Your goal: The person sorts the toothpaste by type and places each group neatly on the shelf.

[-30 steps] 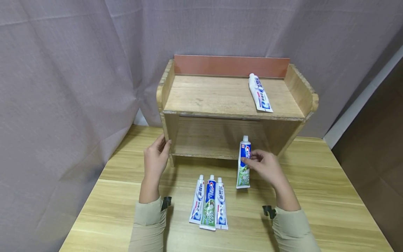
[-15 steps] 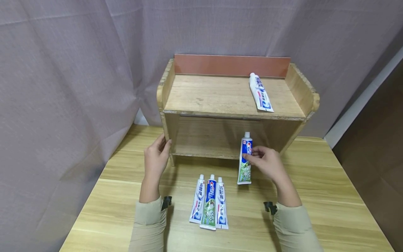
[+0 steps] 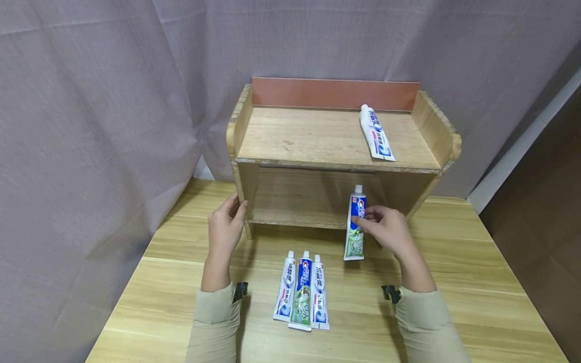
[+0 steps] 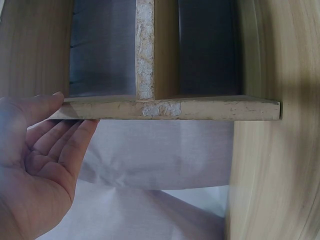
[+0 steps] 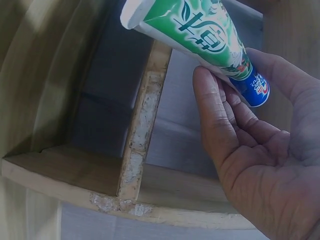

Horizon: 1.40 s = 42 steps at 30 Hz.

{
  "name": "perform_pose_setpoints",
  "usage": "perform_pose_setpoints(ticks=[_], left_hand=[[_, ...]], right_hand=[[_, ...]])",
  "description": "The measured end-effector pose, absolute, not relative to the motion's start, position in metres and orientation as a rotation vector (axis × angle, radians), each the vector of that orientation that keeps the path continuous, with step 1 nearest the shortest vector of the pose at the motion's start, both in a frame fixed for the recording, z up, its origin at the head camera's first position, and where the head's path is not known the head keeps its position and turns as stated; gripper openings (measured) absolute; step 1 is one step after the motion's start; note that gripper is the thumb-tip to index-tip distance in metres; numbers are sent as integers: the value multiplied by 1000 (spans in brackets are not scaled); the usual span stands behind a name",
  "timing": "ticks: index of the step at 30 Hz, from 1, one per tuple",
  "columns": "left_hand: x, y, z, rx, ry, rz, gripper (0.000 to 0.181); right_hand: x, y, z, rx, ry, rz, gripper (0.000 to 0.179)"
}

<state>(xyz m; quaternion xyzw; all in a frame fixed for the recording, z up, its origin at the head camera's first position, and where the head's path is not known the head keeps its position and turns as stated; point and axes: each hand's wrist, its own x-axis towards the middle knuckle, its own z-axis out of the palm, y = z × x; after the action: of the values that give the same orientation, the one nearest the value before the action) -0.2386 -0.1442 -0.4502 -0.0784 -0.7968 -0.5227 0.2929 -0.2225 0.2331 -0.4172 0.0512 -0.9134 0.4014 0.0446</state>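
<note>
My right hand [image 3: 388,231] pinches a blue and green toothpaste tube [image 3: 356,237] between thumb and fingers, cap up, in front of the lower opening of a small wooden shelf [image 3: 308,136]. The right wrist view shows this tube's green flat end nearest the camera, apart from the shelf. At the shelf's left side panel [image 4: 200,109], my left hand [image 4: 45,160] holds the edge, thumb on the inner face and fingers outside. One white toothpaste tube [image 3: 376,133] lies on the top board, towards the right.
Before the shelf on the wooden table [image 3: 172,322] lie three tubes side by side: a white tube [image 3: 285,290], a blue and green tube [image 3: 301,297] and another white tube [image 3: 320,297]. A grey curtain [image 3: 113,101] hangs behind; a brown surface [image 3: 540,201] stands at the right.
My right hand has moved the held tube slightly up and to the right, towards the lower opening. My left hand stays on the side panel.
</note>
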Motion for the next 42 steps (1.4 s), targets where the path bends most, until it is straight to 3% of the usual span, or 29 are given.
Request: perform_pose_setpoints(ticks=[42], left_hand=[[-238,-144,-450,-218,-2107,-1412,33]], right_hand=[[-241,238,-400,142,-2787,1080,49]])
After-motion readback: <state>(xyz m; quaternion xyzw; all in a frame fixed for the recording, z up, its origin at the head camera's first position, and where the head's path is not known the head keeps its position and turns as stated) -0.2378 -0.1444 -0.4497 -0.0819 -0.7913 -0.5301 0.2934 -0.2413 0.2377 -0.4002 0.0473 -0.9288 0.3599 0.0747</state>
